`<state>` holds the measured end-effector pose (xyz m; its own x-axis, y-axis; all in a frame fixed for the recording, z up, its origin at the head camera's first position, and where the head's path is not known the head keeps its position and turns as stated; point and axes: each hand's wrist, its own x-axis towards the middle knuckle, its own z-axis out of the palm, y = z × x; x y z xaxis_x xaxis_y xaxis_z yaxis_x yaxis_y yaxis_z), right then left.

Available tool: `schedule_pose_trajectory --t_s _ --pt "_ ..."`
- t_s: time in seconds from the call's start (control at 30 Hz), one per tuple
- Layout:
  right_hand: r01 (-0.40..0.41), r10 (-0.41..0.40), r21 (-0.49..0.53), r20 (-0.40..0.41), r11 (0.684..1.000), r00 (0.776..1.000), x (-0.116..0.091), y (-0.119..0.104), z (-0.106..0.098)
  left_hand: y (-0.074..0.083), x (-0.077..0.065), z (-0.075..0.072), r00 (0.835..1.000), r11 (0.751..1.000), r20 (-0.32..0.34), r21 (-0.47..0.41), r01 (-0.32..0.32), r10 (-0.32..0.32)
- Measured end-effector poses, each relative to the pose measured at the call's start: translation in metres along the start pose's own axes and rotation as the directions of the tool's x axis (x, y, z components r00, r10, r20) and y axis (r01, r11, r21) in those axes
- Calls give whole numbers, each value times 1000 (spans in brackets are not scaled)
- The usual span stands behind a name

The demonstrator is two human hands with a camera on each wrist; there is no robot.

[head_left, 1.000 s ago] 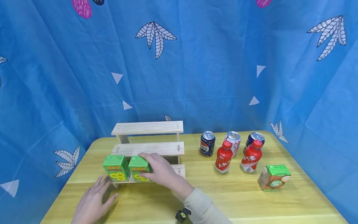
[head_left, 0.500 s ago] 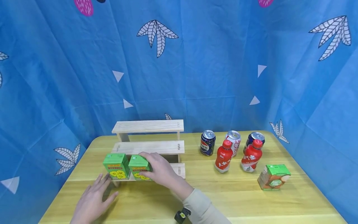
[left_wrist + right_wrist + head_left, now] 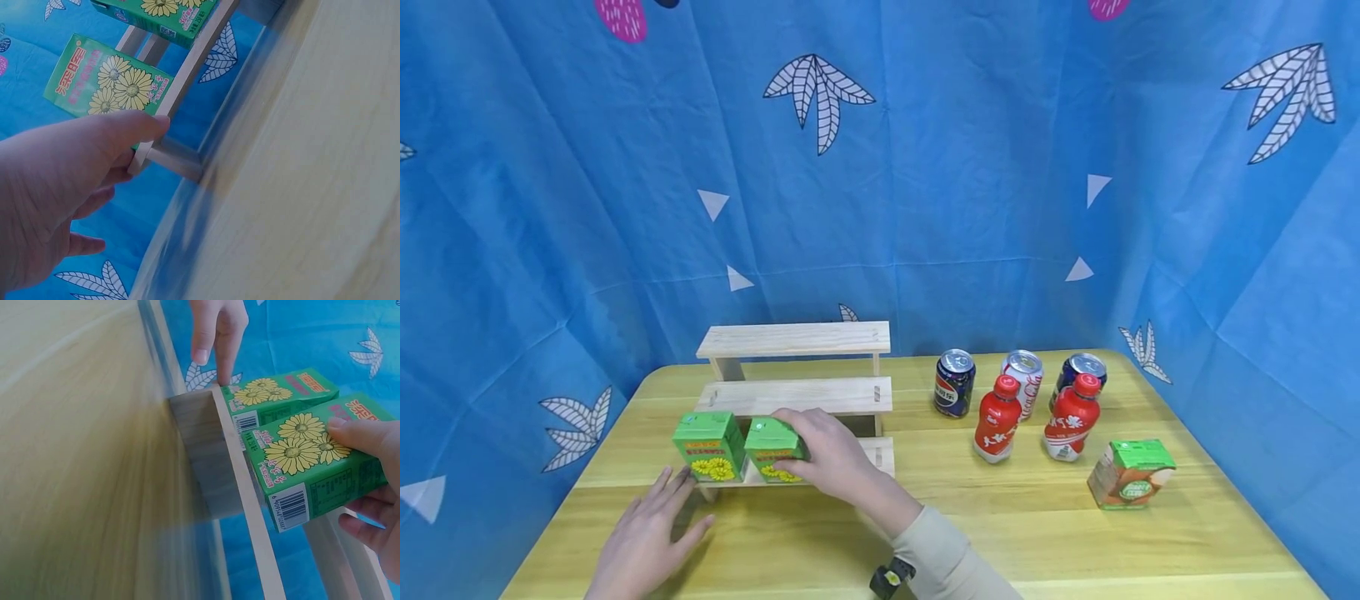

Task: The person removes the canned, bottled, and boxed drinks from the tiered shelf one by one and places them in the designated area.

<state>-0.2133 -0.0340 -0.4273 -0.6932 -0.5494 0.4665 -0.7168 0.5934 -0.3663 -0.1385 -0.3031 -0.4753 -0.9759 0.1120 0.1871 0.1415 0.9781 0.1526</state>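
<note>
Two green drink cartons with yellow flowers stand side by side on the lowest step of a pale wooden three-step rack. My right hand grips the right carton from above and the side, its thumb on the flowered front in the right wrist view. The left carton stands at the step's left end. My left hand is beside that end, fingers spread, with fingertips right at the step's corner in the left wrist view. The right carton's right side is hidden behind my hand.
Right of the rack stand several drink cans, among them a dark blue can, with two red bottles, one a red-capped bottle, before them. A green-topped brown carton stands farther right on the wooden table. A blue curtain hangs behind.
</note>
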Motion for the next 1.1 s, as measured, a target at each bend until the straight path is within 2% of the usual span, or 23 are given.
schedule_pose_trajectory --t_s 0.43,0.7,1.1 --pt "43 -44 -52 -16 998 999 -11 0 -15 0 0 0 999 1000 33 11 24 -24" --pt "88 -89 -51 -31 995 996 -21 6 -26 1 0 0 1000 1000 9 5 8 -8" --pt "102 -106 -76 -57 992 993 -39 17 -45 2 -1 -1 1000 1000 18 -1 14 -14"
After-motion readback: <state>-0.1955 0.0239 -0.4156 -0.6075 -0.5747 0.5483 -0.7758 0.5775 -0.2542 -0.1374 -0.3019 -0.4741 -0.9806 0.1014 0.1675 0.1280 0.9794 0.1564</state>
